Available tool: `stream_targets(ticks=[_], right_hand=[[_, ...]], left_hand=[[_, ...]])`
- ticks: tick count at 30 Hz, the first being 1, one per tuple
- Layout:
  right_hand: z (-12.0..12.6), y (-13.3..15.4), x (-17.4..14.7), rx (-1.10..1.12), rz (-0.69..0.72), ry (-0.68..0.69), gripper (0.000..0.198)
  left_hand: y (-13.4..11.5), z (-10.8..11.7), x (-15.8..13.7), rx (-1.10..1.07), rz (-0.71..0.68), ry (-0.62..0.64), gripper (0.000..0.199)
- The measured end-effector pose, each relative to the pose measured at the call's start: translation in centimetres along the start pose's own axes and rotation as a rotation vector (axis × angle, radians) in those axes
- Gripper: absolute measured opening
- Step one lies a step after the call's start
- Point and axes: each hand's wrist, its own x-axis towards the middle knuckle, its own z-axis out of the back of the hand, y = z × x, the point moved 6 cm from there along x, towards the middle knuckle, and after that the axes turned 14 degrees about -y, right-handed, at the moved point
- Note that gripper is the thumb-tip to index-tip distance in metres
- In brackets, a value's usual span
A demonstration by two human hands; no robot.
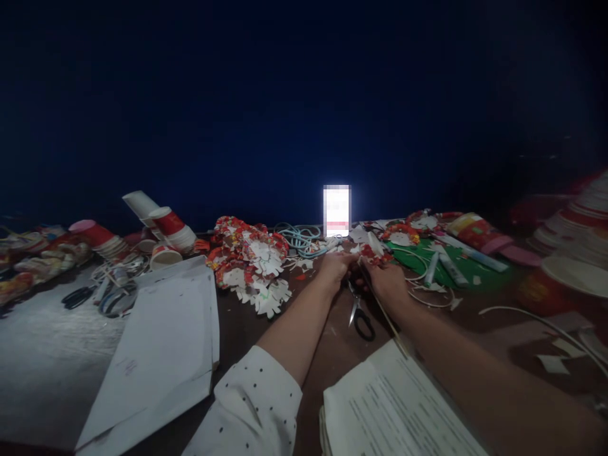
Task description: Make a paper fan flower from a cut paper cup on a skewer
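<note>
My left hand and my right hand are close together over the middle of the brown table. The left fingers are closed, and what they pinch is hidden. My right fingers are closed on a thin pale strip that slants down toward printed pages. Just below the hands lie scissors with dark handles, partly covered by the hands. White and red paper scraps sit right behind the fingers. Left of my left hand is a heap of red-and-white cut paper pieces.
White sheets and a printed paper stack lie in front. Paper cups lean at left; more cups stand at far right. A bright screen stands behind. Tubes lie on green paper, near blue cord.
</note>
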Motion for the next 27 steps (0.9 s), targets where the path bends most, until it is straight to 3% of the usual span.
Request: stream_targets(ticks=[6,14,21,27], right_hand=[[0.1,0.6,-0.6,-0.003,0.025,0.028,0.025],[-0.3,-0.1,0.0,0.076,0.033,0.041,0.008],[0.1,-0.1,-0.1,0.115,0.001,0.014,0.022],[-0.1,0.6,0.7,0.026,0.223,0.013,0.034]], left_hand=[[0.4,0.1,0.2,-0.018,0.007,-0.029,0.028],[0.5,0.2,0.4,-0.001,0.023,-0.04,0.028],[0.4,-0.1,0.2,-0.056,0.063,0.054,0.024],[0.3,-0.1,0.0,-0.095,0.158,0.033,0.023]])
